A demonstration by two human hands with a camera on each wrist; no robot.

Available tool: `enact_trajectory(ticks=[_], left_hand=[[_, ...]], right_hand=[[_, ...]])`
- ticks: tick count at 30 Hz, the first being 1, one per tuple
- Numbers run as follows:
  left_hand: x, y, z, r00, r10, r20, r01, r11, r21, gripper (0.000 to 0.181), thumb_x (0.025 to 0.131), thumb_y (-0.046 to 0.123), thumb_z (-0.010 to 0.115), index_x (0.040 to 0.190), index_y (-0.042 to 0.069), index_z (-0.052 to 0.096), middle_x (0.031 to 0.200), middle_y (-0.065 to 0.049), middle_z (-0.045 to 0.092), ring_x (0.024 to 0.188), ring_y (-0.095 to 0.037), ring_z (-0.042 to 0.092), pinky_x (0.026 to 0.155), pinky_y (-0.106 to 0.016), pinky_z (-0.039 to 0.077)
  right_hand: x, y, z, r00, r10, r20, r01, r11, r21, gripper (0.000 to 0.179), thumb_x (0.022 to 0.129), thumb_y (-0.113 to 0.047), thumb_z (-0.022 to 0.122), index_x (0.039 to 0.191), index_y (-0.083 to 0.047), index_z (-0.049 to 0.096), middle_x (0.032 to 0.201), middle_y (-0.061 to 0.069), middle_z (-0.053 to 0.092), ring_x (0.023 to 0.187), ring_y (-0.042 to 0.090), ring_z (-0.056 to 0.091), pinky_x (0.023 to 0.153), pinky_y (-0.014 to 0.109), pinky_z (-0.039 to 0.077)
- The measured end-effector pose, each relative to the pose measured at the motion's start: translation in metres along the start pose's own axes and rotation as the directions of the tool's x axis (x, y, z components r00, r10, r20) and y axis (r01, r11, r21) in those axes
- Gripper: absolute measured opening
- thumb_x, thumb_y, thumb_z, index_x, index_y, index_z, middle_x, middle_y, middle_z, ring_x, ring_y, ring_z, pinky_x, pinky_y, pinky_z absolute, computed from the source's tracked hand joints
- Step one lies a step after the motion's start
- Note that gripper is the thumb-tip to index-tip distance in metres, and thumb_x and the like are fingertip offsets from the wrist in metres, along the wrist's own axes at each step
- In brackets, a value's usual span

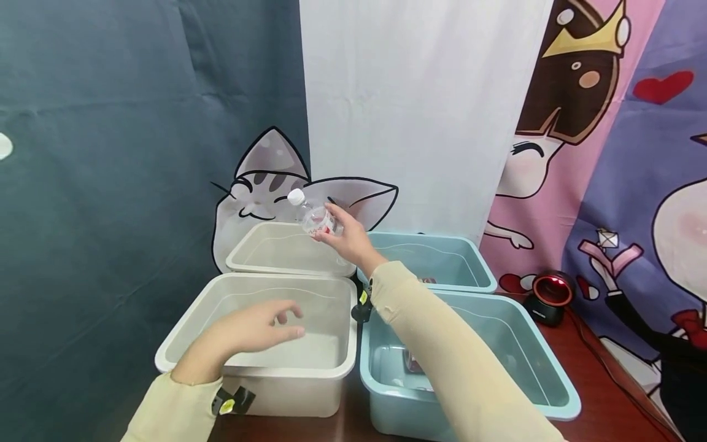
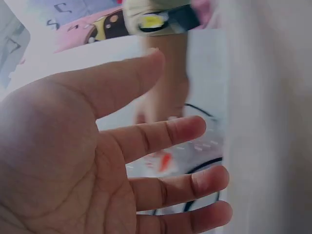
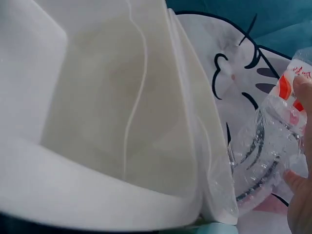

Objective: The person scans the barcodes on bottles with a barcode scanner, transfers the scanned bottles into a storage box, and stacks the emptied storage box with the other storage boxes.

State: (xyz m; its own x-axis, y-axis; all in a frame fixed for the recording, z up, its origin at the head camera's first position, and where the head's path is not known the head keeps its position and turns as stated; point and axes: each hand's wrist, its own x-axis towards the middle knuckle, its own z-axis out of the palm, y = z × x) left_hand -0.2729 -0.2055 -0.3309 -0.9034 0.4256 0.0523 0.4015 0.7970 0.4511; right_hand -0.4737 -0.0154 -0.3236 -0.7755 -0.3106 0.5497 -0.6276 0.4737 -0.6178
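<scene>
A clear plastic bottle (image 1: 319, 216) with a white cap and a red-and-white label is gripped in my right hand (image 1: 353, 239). It tilts, cap to the upper left, above the far white bin (image 1: 265, 271). In the right wrist view the bottle (image 3: 265, 146) shows at the right edge between the thumb and fingers. My left hand (image 1: 259, 326) hovers over the near white bin (image 1: 287, 372), holding nothing. Spread, relaxed fingers (image 2: 170, 187) of that hand appear in the left wrist view, with the right forearm behind them.
Two blue bins stand on the right, one near (image 1: 552, 368) and one far (image 1: 469, 258), with some items inside, partly hidden by my right arm. A black scanner with a red glow (image 1: 552, 291) sits on the brown table (image 1: 585, 374). Patterned curtains hang behind.
</scene>
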Motion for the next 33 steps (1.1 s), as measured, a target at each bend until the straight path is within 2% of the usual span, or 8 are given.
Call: enact_trajectory(ticks=[5,9,12,18,24,28,33], left_hand=[[0.013,0.006,-0.017,0.998,-0.027,-0.049,0.028,1.0,0.013,0.034,0.084,0.045,0.061,0.108,0.021,0.059,0.102,-0.001,0.061,0.09,-0.018,0.058,0.071,-0.04,0.048],[0.024,0.002,-0.018,0.998,-0.041,-0.052,0.041,0.999,0.003,0.035,0.084,0.044,0.061,0.109,0.018,0.059,0.108,-0.004,0.061,0.097,-0.023,0.058,0.076,-0.043,0.048],[0.032,-0.005,-0.017,0.996,-0.061,-0.064,0.061,0.998,0.0,0.036,0.084,0.042,0.061,0.11,0.016,0.059,0.107,-0.006,0.061,0.095,-0.023,0.059,0.075,-0.043,0.049],[0.04,-0.009,-0.02,0.994,-0.085,-0.07,0.085,0.996,-0.008,0.036,0.085,0.041,0.061,0.111,0.016,0.059,0.102,-0.008,0.061,0.087,-0.02,0.059,0.071,-0.041,0.049],[0.046,-0.002,-0.02,0.994,-0.089,-0.068,0.089,0.996,-0.002,0.035,0.085,0.041,0.061,0.111,0.017,0.058,0.102,-0.008,0.061,0.086,-0.02,0.059,0.072,-0.04,0.049],[0.05,-0.001,-0.02,0.994,-0.092,-0.064,0.093,0.996,0.007,0.037,0.086,0.041,0.06,0.112,0.016,0.058,0.104,-0.008,0.062,0.089,-0.021,0.06,0.074,-0.041,0.049],[0.056,0.001,-0.018,0.993,-0.084,-0.081,0.084,0.996,-0.001,0.037,0.086,0.041,0.059,0.113,0.015,0.058,0.101,-0.009,0.062,0.088,-0.022,0.059,0.073,-0.041,0.048]], right_hand=[[-0.001,0.002,0.011,0.999,-0.02,0.045,0.02,1.0,-0.013,0.07,0.075,-0.033,0.075,0.136,-0.03,0.041,0.128,-0.007,0.052,0.115,0.012,0.048,0.092,0.035,0.041],[-0.006,0.005,0.019,0.993,0.012,0.12,-0.007,0.999,-0.038,0.071,0.077,-0.034,0.073,0.137,-0.033,0.036,0.13,-0.005,0.051,0.116,0.014,0.049,0.089,0.034,0.043],[-0.008,0.007,0.025,0.984,0.029,0.178,-0.019,0.998,-0.055,0.072,0.078,-0.034,0.072,0.139,-0.033,0.034,0.131,-0.004,0.051,0.115,0.016,0.049,0.087,0.033,0.044],[-0.009,0.01,0.027,0.977,0.048,0.206,-0.041,0.999,-0.036,0.075,0.077,-0.04,0.072,0.14,-0.037,0.031,0.134,0.002,0.048,0.119,0.024,0.047,0.091,0.039,0.042],[-0.012,0.015,0.007,0.981,0.068,0.18,-0.065,0.998,-0.021,0.068,0.081,-0.052,0.062,0.14,-0.037,0.031,0.136,0.003,0.046,0.121,0.03,0.043,0.093,0.044,0.041],[-0.013,0.02,-0.011,0.983,0.089,0.163,-0.083,0.996,-0.041,0.065,0.083,-0.049,0.061,0.14,-0.035,0.032,0.136,0.003,0.044,0.122,0.031,0.043,0.092,0.046,0.041],[-0.017,0.028,-0.04,0.979,0.09,0.184,-0.074,0.993,-0.093,0.065,0.085,-0.046,0.061,0.141,-0.035,0.03,0.137,0.005,0.043,0.121,0.029,0.043,0.094,0.045,0.039]])
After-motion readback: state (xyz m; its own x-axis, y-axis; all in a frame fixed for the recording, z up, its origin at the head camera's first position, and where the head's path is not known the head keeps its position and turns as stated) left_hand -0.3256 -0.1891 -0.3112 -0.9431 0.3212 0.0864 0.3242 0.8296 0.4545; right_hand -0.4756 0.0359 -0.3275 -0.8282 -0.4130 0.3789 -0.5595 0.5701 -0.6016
